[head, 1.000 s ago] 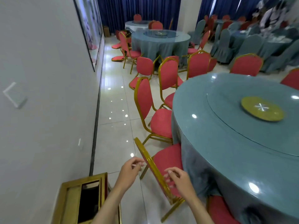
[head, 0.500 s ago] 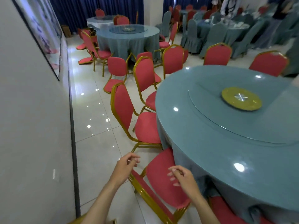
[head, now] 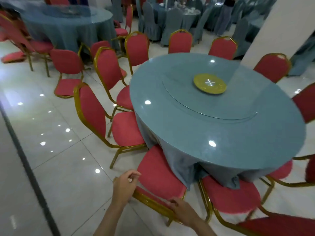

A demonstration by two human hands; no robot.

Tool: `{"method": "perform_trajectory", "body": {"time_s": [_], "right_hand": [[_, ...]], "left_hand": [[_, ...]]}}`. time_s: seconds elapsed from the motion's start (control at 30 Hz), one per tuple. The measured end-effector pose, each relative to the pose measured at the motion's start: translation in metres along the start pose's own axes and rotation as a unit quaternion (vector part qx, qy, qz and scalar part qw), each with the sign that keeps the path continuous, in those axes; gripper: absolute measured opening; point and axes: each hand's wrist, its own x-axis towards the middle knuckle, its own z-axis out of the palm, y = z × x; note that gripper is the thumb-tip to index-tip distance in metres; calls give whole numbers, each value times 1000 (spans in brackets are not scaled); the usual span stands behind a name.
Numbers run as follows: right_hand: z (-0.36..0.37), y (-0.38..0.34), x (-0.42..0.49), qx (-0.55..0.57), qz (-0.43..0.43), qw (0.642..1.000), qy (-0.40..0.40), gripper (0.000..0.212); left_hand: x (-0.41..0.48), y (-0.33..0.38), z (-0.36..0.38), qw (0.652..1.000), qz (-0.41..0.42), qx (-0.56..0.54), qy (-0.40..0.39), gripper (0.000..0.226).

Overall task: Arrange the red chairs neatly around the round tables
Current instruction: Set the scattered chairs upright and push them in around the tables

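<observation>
A red chair with a gold frame stands right below me, its seat pushed up to the blue cloth of the round table. My left hand holds the left corner of its backrest, fingers loosely curled. My right hand grips the gold top rail at the right end. More red chairs ring the table: one to the left, one to the right, several along the far side.
A yellow turntable hub sits at the table's middle. A grey wall runs close on my left. Loose red chairs crowd the aisle toward a second blue table. A white pillar rises at right.
My view has swung right and risen over the table. The near chair now sits squarer to the table, seat against the cloth. Both hands stay on its backrest.
</observation>
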Motion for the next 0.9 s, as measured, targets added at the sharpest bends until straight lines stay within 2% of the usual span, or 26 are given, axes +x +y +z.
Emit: {"method": "perform_trajectory", "body": {"time_s": [0.07,0.13,0.2,0.33,0.43,0.5,0.6,0.67,0.8,0.83,0.9], "right_hand": [[14,5,-9,54,45,998,6,53],[17,4,-13,39,53,998,2,62],[16,-2,-15,20,69,997,-11,68],[22,0,-12,1,81,997,-8,85],[27,-3,-9,-13,87,996,-11,96],[28,-7,-7,-10,81,997,-7,94],[32,-11,-1,-9,76,997,-21,69],[32,-14,4,-17,77,996,-36,63],[32,-21,12,-28,78,995,-58,85],[33,-21,14,-27,59,995,-69,80],[31,-25,15,4,13,996,-88,55]], "left_hand": [[0,-4,10,999,34,33,-16,21],[0,-2,19,992,43,107,-53,16],[2,-6,24,984,57,159,-55,16],[13,-21,26,990,92,108,12,36],[13,-24,27,986,106,112,69,33],[15,-26,26,985,112,97,88,30],[21,-26,22,986,106,85,101,30],[24,-27,20,985,102,86,110,30],[26,-28,16,986,104,79,103,30],[26,-28,15,987,100,81,97,30],[26,-25,12,990,86,79,84,29]]}}
